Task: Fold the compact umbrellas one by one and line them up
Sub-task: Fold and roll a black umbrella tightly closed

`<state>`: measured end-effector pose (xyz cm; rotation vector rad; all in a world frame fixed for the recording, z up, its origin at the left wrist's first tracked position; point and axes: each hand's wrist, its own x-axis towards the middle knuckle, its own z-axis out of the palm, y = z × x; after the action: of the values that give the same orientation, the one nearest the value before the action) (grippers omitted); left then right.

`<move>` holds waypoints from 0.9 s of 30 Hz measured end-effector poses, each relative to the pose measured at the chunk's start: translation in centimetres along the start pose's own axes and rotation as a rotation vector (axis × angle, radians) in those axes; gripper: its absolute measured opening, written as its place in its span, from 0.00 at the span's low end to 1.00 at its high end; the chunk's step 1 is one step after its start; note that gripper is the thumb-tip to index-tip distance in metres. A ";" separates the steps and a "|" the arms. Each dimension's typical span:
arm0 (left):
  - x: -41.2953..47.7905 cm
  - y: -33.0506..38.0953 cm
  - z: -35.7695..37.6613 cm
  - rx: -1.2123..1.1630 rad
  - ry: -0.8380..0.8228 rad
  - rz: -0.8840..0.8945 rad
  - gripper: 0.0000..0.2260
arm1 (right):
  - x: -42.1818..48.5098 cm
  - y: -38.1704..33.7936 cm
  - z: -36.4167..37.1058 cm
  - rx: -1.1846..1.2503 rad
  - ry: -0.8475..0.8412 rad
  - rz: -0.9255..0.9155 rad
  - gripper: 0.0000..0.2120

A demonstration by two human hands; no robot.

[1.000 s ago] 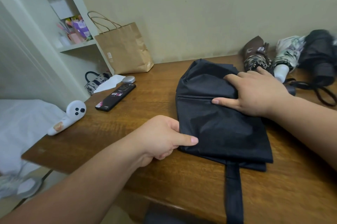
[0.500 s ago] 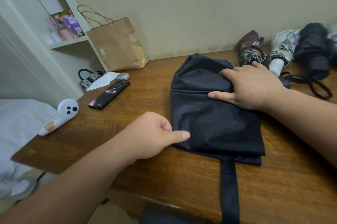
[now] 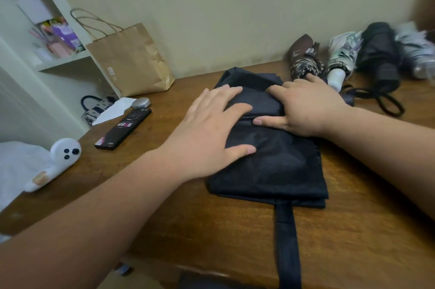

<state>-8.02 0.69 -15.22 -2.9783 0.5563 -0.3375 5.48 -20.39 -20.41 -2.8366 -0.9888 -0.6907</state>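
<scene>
Left hand moved from edge onto black umbrella, fingers spread flat, right hand open, pressing fabric

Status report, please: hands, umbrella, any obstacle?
Both flat: left hand, right hand, pressing the black umbrella. Its strap hangs over the table edge. Close behind right hand: brown umbrella.

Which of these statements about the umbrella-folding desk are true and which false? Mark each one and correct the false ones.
1. The left hand and the right hand both rest on the dark umbrella. True.
2. The paper bag lies flat on the desk. False: the paper bag stands upright.
3. Other compact umbrellas lie at the desk's back right. True.
4. The black phone lies right of the dark umbrella. False: the black phone lies left of it.
</scene>
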 end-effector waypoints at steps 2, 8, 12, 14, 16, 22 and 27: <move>2.5 -1.1 0.7 0.052 -0.088 0.080 0.31 | -0.1 -0.1 -0.2 -0.004 -0.036 0.007 0.48; 5.5 -3.7 2.3 -0.100 -0.228 0.099 0.36 | -0.2 0.1 -1.4 0.086 -0.156 -0.036 0.48; 6.0 -2.9 2.7 -0.163 -0.306 0.012 0.44 | 0.1 0.5 -1.3 0.118 -0.121 -0.089 0.46; 6.2 -2.5 2.2 -0.105 -0.319 -0.012 0.46 | 0.1 0.9 -0.8 0.166 -0.102 -0.133 0.44; 6.2 -1.9 2.3 0.080 -0.294 -0.008 0.46 | 0.0 0.9 -0.4 0.212 -0.072 -0.168 0.43; 5.6 -1.3 4.3 0.100 -0.073 0.018 0.48 | -0.1 0.8 -0.2 0.266 0.015 -0.191 0.41; 5.4 -1.5 4.5 -0.122 -0.093 0.053 0.45 | -0.4 0.9 -2.3 0.341 0.427 -0.130 0.19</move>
<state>-1.49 0.36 -18.33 -3.0692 0.6665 -0.1658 4.82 -21.86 -18.42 -2.2241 -1.0921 -0.9795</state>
